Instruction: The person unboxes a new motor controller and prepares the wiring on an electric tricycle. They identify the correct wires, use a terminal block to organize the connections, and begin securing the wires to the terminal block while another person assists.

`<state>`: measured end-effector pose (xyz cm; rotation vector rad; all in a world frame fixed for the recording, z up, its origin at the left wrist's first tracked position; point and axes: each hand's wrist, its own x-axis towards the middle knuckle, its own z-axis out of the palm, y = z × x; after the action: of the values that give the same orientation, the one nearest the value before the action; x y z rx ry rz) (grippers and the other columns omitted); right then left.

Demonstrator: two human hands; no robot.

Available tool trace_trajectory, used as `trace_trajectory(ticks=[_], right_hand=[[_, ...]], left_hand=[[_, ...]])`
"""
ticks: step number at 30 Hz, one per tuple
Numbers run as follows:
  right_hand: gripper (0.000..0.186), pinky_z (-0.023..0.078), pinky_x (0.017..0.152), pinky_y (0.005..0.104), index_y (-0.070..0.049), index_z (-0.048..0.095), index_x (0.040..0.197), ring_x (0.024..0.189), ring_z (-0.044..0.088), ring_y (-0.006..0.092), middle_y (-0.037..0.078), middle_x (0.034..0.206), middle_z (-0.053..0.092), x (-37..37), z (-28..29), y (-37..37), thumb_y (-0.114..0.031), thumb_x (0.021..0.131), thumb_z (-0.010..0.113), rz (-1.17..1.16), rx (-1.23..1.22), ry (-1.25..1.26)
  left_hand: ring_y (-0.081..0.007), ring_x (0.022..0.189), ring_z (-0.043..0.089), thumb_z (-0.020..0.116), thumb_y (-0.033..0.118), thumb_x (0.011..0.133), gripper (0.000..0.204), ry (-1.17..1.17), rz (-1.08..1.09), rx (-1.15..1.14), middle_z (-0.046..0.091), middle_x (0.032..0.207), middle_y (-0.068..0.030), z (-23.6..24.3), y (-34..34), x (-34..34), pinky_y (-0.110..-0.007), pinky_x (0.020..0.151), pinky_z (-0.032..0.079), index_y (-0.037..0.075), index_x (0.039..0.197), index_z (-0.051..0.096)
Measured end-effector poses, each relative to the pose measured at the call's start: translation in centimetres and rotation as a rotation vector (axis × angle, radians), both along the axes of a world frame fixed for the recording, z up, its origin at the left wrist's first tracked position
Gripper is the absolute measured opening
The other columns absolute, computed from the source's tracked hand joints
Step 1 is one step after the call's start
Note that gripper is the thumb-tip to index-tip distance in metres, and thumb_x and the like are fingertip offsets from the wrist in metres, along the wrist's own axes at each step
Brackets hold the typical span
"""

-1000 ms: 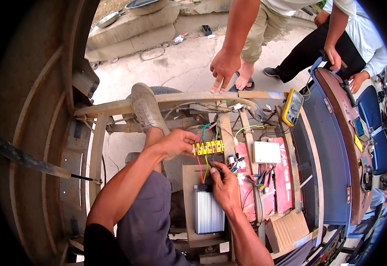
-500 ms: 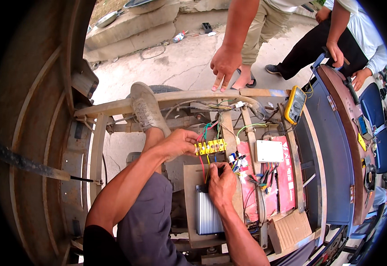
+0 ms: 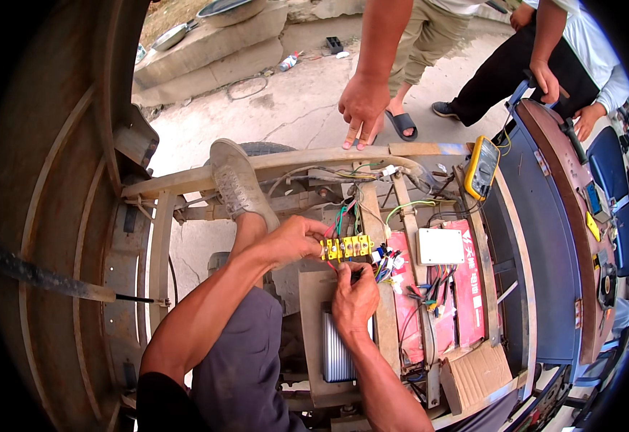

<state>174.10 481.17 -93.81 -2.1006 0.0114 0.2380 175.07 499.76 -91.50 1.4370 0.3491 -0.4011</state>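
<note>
A yellow terminal block (image 3: 347, 248) with a row of screws is gripped at its left end by my left hand (image 3: 294, 240), its fingers closed on it. Red, green and other thin wires (image 3: 341, 219) come off its upper side. Just below the block, my right hand (image 3: 354, 301) is closed in a pinch, with its fingertips near the block's lower edge. Something dark shows at those fingers, but I cannot make out what they hold. Under my right wrist lies a silver finned metal box (image 3: 337, 349), partly covered. A bundle of wires with connectors (image 3: 386, 263) sits right of the block.
A metal frame (image 3: 293, 156) surrounds the work, with my shoe (image 3: 239, 180) against it. Rightward are a white box (image 3: 440, 246), red panels (image 3: 471, 295), cardboard (image 3: 476, 374) and a yellow multimeter (image 3: 482, 169). Another person's hand (image 3: 363, 111) rests on the far bar; a second person stands beyond.
My right hand has moved slightly up and left, bringing its fingertips closer to the terminal block. My left hand keeps its hold on the block. The far person's foot has shifted.
</note>
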Motion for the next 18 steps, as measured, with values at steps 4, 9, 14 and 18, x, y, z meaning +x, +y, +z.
trace_trajectory(ticks=[4, 9, 14, 18], right_hand=[[0.024, 0.049, 0.075, 0.0452, -0.002, 0.065, 0.094, 0.081, 0.066, 0.0372, 0.019, 0.087, 0.069, 0.0, 0.1, -0.1, -0.025, 0.093, 0.065, 0.004, 0.028, 0.003], [0.023, 0.049, 0.073, 0.0452, -0.003, 0.065, 0.092, 0.077, 0.066, 0.0355, 0.017, 0.085, 0.069, 0.0, 0.3, -0.1, -0.025, 0.092, 0.065, 0.027, 0.038, -0.009], [0.022, 0.049, 0.072, 0.0452, -0.004, 0.064, 0.091, 0.075, 0.066, 0.0348, 0.016, 0.084, 0.069, 0.0, 0.0, 0.1, -0.026, 0.091, 0.067, 0.016, -0.013, -0.031], [0.022, 0.049, 0.071, 0.0455, -0.005, 0.064, 0.092, 0.076, 0.066, 0.0353, 0.015, 0.083, 0.070, 0.0, 1.0, 0.3, -0.027, 0.090, 0.067, 0.009, -0.045, 0.030]], left_hand=[[-0.0126, 0.084, 0.066, 0.062, -0.006, 0.081, 0.037, 0.002, 0.060, -0.004, 0.070, 0.097, -0.0095, -0.3, 0.0, -0.3, -0.027, 0.077, 0.055, -0.005, 0.117, 0.066], [-0.0126, 0.085, 0.066, 0.062, -0.006, 0.080, 0.039, 0.006, 0.068, -0.009, 0.070, 0.098, -0.0093, -0.3, 0.2, -0.3, -0.026, 0.076, 0.054, -0.006, 0.119, 0.065], [-0.0120, 0.085, 0.065, 0.063, -0.006, 0.080, 0.039, -0.012, 0.055, 0.021, 0.070, 0.099, -0.0091, -0.9, 0.2, -0.2, -0.025, 0.076, 0.054, -0.005, 0.119, 0.065], [-0.0114, 0.087, 0.064, 0.067, -0.003, 0.081, 0.037, -0.043, 0.050, 0.028, 0.070, 0.100, -0.0089, -0.3, -0.1, -0.2, -0.025, 0.077, 0.053, -0.005, 0.118, 0.065]])
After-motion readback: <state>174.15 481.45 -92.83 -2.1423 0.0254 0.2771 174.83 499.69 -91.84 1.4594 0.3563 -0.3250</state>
